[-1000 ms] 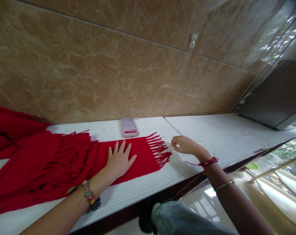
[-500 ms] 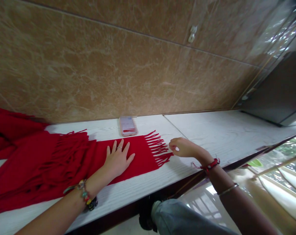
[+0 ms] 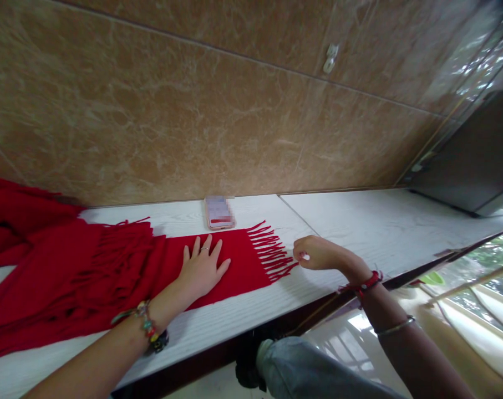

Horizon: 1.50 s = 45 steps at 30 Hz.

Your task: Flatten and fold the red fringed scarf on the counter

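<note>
A red scarf (image 3: 238, 269) lies along the white counter, its fringed end (image 3: 272, 252) pointing right. My left hand (image 3: 201, 270) rests flat on it with fingers spread, holding the cloth down. At the fringe's tip, my right hand (image 3: 315, 253) is closed in a pinch, and a strand of the fringe runs up to its fingers. More red fabric with fringe (image 3: 110, 260) is bunched on the left, beyond my left wrist.
Against the tiled wall (image 3: 193, 111), a phone (image 3: 218, 213) lies just behind the scarf. The white counter (image 3: 359, 221) extends right to a dark grey box-like object (image 3: 463, 149). Its front edge runs above my leg (image 3: 301, 366).
My right hand has shifted slightly to the right, away from the scarf's body, and the fringe strands lie a little differently. My left hand stays flat on the scarf.
</note>
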Tool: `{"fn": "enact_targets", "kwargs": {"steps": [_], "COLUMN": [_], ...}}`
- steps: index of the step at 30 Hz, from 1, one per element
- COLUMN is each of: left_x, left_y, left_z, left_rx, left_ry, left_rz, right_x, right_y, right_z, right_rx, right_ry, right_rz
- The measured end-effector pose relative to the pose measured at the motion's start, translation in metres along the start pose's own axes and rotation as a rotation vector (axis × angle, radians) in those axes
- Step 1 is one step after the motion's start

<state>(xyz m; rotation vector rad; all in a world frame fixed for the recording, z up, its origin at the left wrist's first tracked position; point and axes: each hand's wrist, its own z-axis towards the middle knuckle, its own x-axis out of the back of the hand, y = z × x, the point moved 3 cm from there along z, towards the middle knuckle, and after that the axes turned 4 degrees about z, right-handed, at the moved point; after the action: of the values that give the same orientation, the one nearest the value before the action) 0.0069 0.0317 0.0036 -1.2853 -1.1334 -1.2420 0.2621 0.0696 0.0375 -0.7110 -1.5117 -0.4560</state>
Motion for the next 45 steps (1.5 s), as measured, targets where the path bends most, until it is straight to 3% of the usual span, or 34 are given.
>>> {"fn": "enact_targets", "kwargs": {"steps": [4,8,17,21,25,29,34,37,41,45], "left_x": [-0.001,-0.002,-0.005,-0.004,0.012,0.033,0.040,0.040,0.046,0.047], "left_y": [0.000,0.000,-0.001,0.001,-0.007,-0.042,-0.111,-0.150,-0.187,-0.211], "left_z": [0.001,0.002,0.002,-0.001,-0.009,-0.021,-0.039,-0.048,-0.062,-0.077], "left_rx": [0.005,-0.002,-0.019,-0.057,-0.110,-0.045,0.099,0.119,0.084,0.156], "left_ry": [0.004,0.012,0.053,0.115,0.132,0.098,0.033,0.062,0.133,-0.014], "left_rz": [0.007,0.008,-0.011,0.015,0.061,0.088,0.061,0.020,-0.098,-0.118], "right_x": [0.007,0.001,0.002,0.018,0.031,0.030,0.018,0.011,0.010,0.016], "right_y": [-0.025,-0.058,-0.015,-0.040,-0.075,-0.101,-0.129,-0.144,-0.162,-0.185], "right_z": [0.003,0.015,0.007,0.018,0.042,0.078,0.130,0.158,0.187,0.208], "right_rx": [0.152,0.317,-0.069,-0.018,0.102,0.194,0.300,0.279,0.215,0.200], "right_ry": [0.079,0.002,-0.187,-0.092,0.020,0.054,0.074,0.075,0.172,0.288], "right_rz": [0.128,0.197,-0.107,-0.072,-0.008,0.082,0.179,0.228,0.265,0.306]}}
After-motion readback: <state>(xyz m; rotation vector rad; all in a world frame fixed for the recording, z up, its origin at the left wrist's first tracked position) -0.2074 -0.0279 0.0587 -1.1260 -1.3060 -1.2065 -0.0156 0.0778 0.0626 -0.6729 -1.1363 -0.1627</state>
